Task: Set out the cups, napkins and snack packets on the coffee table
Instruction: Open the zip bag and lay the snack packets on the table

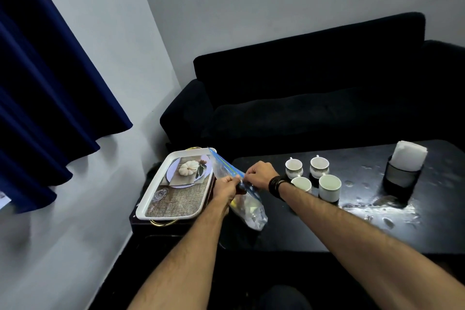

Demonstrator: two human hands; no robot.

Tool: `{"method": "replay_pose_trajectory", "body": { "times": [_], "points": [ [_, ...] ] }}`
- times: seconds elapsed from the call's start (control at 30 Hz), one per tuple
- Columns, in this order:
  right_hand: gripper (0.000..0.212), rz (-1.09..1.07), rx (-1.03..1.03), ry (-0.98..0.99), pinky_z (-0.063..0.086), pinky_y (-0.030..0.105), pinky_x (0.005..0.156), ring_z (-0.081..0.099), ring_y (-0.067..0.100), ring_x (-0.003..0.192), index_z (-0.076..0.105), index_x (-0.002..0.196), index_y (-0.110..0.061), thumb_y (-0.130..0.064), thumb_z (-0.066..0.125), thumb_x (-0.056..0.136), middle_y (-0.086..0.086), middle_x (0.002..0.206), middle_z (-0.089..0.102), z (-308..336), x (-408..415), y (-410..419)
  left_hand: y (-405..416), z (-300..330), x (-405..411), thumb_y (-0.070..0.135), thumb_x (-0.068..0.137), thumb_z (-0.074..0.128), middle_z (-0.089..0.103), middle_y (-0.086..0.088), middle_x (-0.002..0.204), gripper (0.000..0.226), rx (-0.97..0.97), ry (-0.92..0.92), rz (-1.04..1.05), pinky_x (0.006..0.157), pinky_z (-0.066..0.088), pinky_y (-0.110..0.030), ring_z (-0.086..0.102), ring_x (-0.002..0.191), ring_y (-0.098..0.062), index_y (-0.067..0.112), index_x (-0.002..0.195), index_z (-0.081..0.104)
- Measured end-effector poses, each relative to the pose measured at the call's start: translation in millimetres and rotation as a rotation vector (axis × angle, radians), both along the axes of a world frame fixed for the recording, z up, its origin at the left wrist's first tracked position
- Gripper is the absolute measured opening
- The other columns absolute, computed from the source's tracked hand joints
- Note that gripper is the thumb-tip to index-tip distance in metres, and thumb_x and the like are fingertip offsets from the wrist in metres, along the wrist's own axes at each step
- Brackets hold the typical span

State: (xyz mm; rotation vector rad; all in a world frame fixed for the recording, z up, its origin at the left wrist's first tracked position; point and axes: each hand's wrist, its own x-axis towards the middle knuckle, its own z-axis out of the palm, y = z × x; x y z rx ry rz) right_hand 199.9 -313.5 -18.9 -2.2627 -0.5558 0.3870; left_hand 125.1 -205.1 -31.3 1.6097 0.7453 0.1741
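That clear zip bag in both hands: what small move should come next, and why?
Probably pull the zip bag open at its blue seal. Both the left hand and right hand pinch that edge, packets seem still inside, while four cups and the napkin holder already stand on the coffee table.

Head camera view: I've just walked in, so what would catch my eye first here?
Probably the two hands at the centre: the left hand and right hand pinch the blue-striped top of a clear zip bag with packets inside. Just right of them, four white cups cluster on the dark coffee table, with a holder of white napkins at its far right. Left of the bag sits a white tray printed with a pumpkin picture.
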Motion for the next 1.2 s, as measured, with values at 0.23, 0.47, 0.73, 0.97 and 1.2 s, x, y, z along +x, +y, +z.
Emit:
{"method": "replay_pose_trajectory", "body": {
  "times": [0.23, 0.47, 0.73, 0.97, 1.2],
  "points": [
    [0.015, 0.089, -0.044, -0.023, 0.058, 0.020, 0.061, 0.067, 0.011, 0.059, 0.077, 0.075, -0.008, -0.020, 0.068, 0.079, 0.006, 0.074, 0.075, -3, -4, 1, 0, 0, -2, 0.016, 0.095, 0.044, 0.070, -0.020, 0.083, 0.032, 0.315, 0.220, -0.176, 0.041, 0.046, -0.021, 0.065, 0.050, -0.021, -0.006, 0.102, 0.066],
    [0.017, 0.080, -0.139, -0.236, 0.052, 0.028, 0.070, 0.067, 0.029, 0.082, 0.069, 0.068, -0.013, -0.029, 0.069, 0.075, 0.010, 0.080, 0.071, 6, -14, 12, 1, -2, -8, 0.020, 0.102, 0.037, 0.069, -0.022, 0.103, 0.035, 0.673, 0.270, -0.232, 0.072, 0.044, -0.024, 0.064, 0.107, -0.037, -0.005, 0.102, 0.062],
    [0.022, -0.178, -0.185, -0.189, 0.057, 0.036, 0.083, 0.066, 0.036, 0.099, 0.073, 0.093, -0.008, -0.020, 0.064, 0.076, 0.018, 0.105, 0.068, 1, 4, -20, 31, -1, -33, 0.023, 0.100, 0.040, 0.066, -0.008, 0.063, 0.038, 0.677, 0.260, -0.205, 0.048, 0.049, -0.017, 0.064, 0.054, -0.016, 0.004, 0.080, 0.065],
    [0.039, 0.078, -0.228, -0.119, 0.054, 0.031, 0.081, 0.066, 0.026, 0.103, 0.067, 0.104, -0.020, -0.023, 0.080, 0.068, 0.006, 0.110, 0.068, 6, -7, -3, 24, 6, -33, 0.030, 0.093, 0.052, 0.065, -0.017, 0.075, 0.035, 0.742, 0.257, -0.290, 0.065, 0.050, -0.034, 0.065, 0.070, -0.026, 0.010, 0.065, 0.053],
    [0.024, -0.135, -0.198, -0.236, 0.053, 0.036, 0.084, 0.064, 0.034, 0.105, 0.066, 0.100, -0.019, -0.010, 0.061, 0.079, 0.012, 0.113, 0.064, 11, 1, -19, 27, 16, -35, 0.033, 0.084, 0.056, 0.069, -0.005, 0.063, 0.029, 0.732, 0.375, -0.232, 0.077, 0.060, -0.034, 0.073, 0.067, -0.020, 0.010, 0.070, 0.068]
  ]
}}
